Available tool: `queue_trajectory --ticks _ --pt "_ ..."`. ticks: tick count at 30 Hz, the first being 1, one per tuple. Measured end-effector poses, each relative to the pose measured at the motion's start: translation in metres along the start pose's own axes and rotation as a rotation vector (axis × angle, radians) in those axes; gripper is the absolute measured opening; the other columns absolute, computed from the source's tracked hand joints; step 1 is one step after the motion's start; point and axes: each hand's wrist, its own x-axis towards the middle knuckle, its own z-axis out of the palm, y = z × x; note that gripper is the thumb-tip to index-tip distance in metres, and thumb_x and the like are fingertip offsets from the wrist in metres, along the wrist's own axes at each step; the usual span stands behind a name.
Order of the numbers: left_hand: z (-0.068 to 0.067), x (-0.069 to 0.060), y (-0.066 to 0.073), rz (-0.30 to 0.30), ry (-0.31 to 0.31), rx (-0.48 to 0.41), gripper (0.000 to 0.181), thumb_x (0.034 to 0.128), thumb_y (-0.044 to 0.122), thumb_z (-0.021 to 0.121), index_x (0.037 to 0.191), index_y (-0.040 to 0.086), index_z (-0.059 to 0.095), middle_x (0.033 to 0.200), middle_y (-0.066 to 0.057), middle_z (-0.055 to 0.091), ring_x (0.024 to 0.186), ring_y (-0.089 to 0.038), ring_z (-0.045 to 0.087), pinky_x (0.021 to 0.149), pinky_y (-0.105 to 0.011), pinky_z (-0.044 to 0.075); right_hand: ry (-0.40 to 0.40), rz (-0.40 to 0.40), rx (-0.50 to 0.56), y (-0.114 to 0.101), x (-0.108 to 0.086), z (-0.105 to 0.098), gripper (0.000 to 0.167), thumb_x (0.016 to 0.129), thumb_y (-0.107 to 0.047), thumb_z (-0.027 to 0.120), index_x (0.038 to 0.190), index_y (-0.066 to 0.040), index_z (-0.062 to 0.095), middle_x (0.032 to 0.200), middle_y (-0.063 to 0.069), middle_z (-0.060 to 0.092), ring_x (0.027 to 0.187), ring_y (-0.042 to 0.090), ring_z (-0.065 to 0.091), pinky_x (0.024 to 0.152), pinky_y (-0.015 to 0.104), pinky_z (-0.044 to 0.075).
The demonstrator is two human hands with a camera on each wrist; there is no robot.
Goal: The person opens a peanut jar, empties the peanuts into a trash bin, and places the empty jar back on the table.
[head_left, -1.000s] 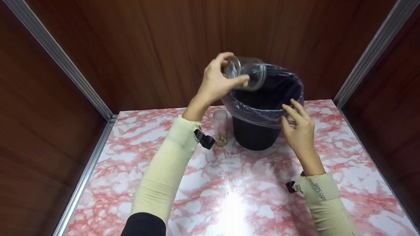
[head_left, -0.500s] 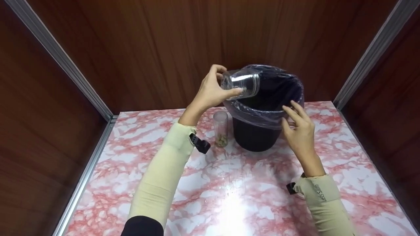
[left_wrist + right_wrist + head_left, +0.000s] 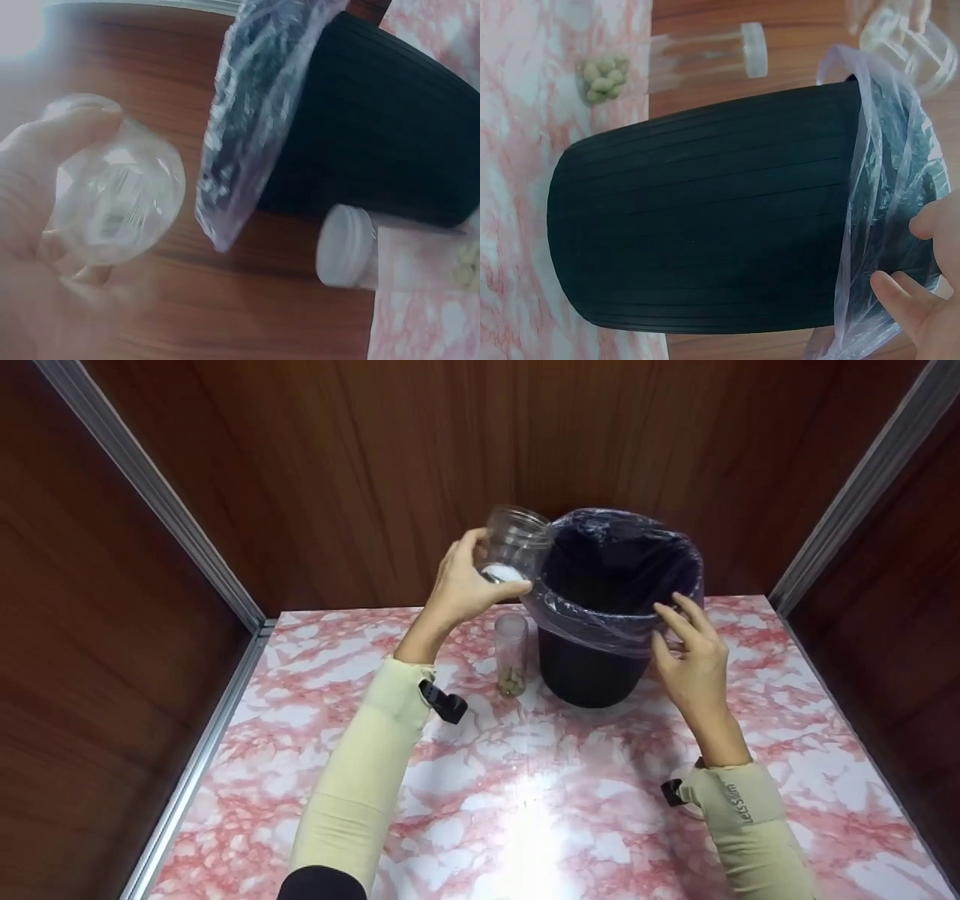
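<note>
Left hand [image 3: 461, 585] has its thumb and fingers curled round a clear jar [image 3: 517, 540], mouth mostly up, at the bin [image 3: 592, 675]'s 10 o'clock. Right hand [image 3: 694, 656], fingers loosely spread, touches the liner [image 3: 592, 634] at 4. My guess: tip-out's about done; next, lift clear, grip steady.

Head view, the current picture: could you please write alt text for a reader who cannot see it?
A person's left hand holds a clear jar beside a black bin, while the right hand touches the bin's purple liner. A tall clear container with pale pieces at its bottom stands nearby on a red-and-white table.
</note>
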Motion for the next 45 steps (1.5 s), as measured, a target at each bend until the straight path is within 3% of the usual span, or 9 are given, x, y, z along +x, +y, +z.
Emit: queue_trajectory --ticks 3,7,14,20,25,31,39,45 --pt "0.0 -0.004 -0.014 -0.031 0.055 0.043 0.088 0.0615 0.044 0.09 0.132 0.011 0.05 0.118 -0.003 0.061 0.108 -0.015 0.056 0.089 -0.024 0.046 0.006 -0.003 0.003 0.0 0.001 0.0 0.04 0.077 0.017 0.067 0.113 -0.002 0.072 0.13 0.009 0.06 0.101 0.021 0.059 0.073 0.004 0.046" --pt "0.004 -0.011 -0.035 -0.118 0.108 0.052 0.089 0.0613 0.043 0.09 0.132 0.008 0.047 0.119 -0.007 0.063 0.108 -0.018 0.059 0.09 -0.026 0.048 0.004 0.002 0.011 0.001 0.001 0.0 0.041 0.078 0.017 0.067 0.113 -0.002 0.072 0.131 0.008 0.059 0.1 0.02 0.059 0.071 0.004 0.047" --pt "0.016 -0.023 -0.074 -0.197 0.139 0.062 0.094 0.0597 0.039 0.091 0.132 0.002 0.045 0.12 -0.013 0.061 0.108 -0.026 0.058 0.091 -0.036 0.049 0.01 0.011 0.015 0.003 0.0 -0.003 0.042 0.078 0.017 0.067 0.115 -0.003 0.071 0.132 0.007 0.058 0.1 0.018 0.06 0.068 0.007 0.049" --pt "0.031 -0.033 -0.105 -0.223 0.125 0.1 0.09 0.0595 0.034 0.092 0.13 0.0 0.047 0.119 -0.016 0.06 0.108 -0.029 0.056 0.091 -0.038 0.048 0.021 0.022 0.027 0.004 0.0 -0.004 0.044 0.077 0.019 0.067 0.115 -0.002 0.071 0.132 0.008 0.058 0.102 0.02 0.06 0.07 0.005 0.048" --pt "0.041 -0.043 -0.128 -0.281 0.092 0.105 0.094 0.06 0.029 0.093 0.134 -0.001 0.044 0.122 -0.019 0.059 0.111 -0.031 0.055 0.094 -0.04 0.047 0.004 0.025 0.02 0.004 -0.002 -0.003 0.044 0.077 0.018 0.067 0.116 -0.002 0.071 0.133 0.008 0.058 0.104 0.021 0.06 0.07 0.004 0.047" --pt "0.05 -0.054 -0.146 -0.344 0.061 0.119 0.095 0.0599 0.032 0.093 0.134 -0.001 0.043 0.123 -0.02 0.057 0.114 -0.034 0.054 0.097 -0.042 0.046 -0.005 0.035 0.046 0.002 -0.002 -0.003 0.044 0.078 0.017 0.067 0.117 -0.002 0.07 0.134 0.007 0.057 0.104 0.02 0.06 0.068 0.007 0.05" --pt "0.062 -0.067 -0.169 -0.323 0.04 0.089 0.095 0.0601 0.026 0.094 0.136 0.001 0.042 0.127 -0.02 0.056 0.117 -0.034 0.053 0.099 -0.042 0.045 0.005 0.031 0.032 0.001 -0.001 -0.003 0.042 0.078 0.016 0.068 0.117 -0.002 0.07 0.134 0.006 0.057 0.103 0.019 0.061 0.068 0.005 0.048" --pt "0.071 -0.081 -0.192 -0.375 0.013 0.066 0.092 0.0623 0.02 0.092 0.137 0.002 0.041 0.131 -0.02 0.054 0.118 -0.033 0.052 0.098 -0.041 0.045 0.004 0.019 0.011 0.0 -0.004 0.002 0.044 0.078 0.014 0.069 0.118 -0.005 0.071 0.134 0.005 0.057 0.101 0.018 0.061 0.068 0.004 0.047"
